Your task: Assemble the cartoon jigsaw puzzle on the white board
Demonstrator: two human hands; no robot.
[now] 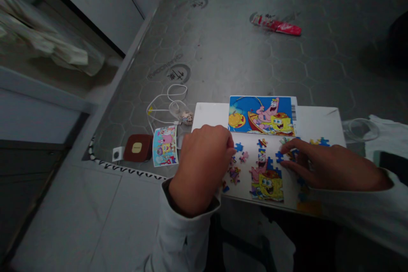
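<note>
A partly joined jigsaw puzzle (267,182) with yellow and pink cartoon figures lies on a white board (212,114). My right hand (318,163) reaches in from the right, its thumb and forefinger pinching a blue puzzle piece (279,157) at the assembled part's upper right edge. Loose pieces lie partly under that hand. My left hand (204,163) is curled over the board's left side, knuckles up; whatever its fingers hold is hidden. Beside it are several loose puzzle pieces (234,174). Above the puzzle lies the picture card (261,114) showing the cartoon scene.
Left of the board, a second cartoon picture (165,146), a brown box (137,148) and a white cable (159,110) lie on the grey mat (223,51). A red packet (277,24) lies farther off. A clear plastic item (361,129) is at the right.
</note>
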